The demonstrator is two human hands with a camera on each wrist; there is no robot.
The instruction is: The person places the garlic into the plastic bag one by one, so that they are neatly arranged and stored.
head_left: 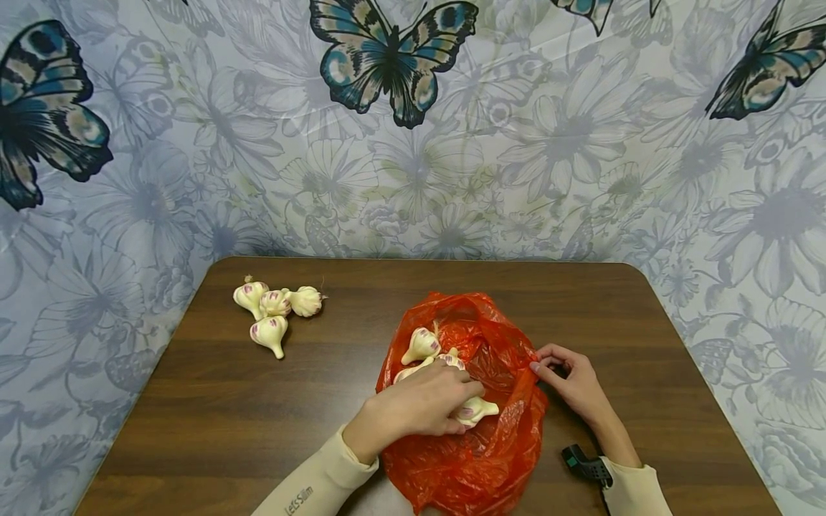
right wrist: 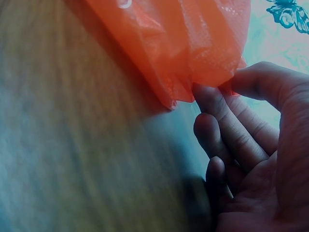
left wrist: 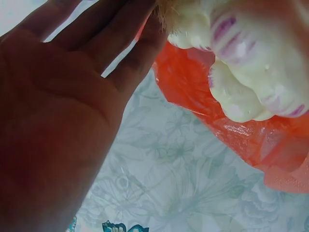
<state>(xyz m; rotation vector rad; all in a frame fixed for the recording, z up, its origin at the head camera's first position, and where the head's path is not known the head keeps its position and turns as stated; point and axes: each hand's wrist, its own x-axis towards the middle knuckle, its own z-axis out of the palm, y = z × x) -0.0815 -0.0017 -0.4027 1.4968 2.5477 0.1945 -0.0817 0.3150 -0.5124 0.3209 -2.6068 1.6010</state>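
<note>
A red plastic bag (head_left: 477,459) stands on the table with its mouth spread, several white garlic bulbs with purple marks inside. My left hand (head_left: 419,401) reaches into it over the bulbs; its fingertips are partly hidden in the head view. One garlic bulb (head_left: 476,411) lies by the thumb side. In the left wrist view the fingers look nearly straight beside the garlic bulbs (left wrist: 260,58). At the bag's right rim, my right hand (head_left: 574,380) pinches the plastic between thumb and index finger, the other fingers loosely bent. The right wrist view shows this pinched edge of bag (right wrist: 193,58).
Several more garlic bulbs (head_left: 274,303) sit grouped at the table's back left. The brown wooden table (head_left: 310,430) meets a butterfly-and-flower patterned cloth (head_left: 452,179) behind. A black device (head_left: 586,464) is on the right wrist.
</note>
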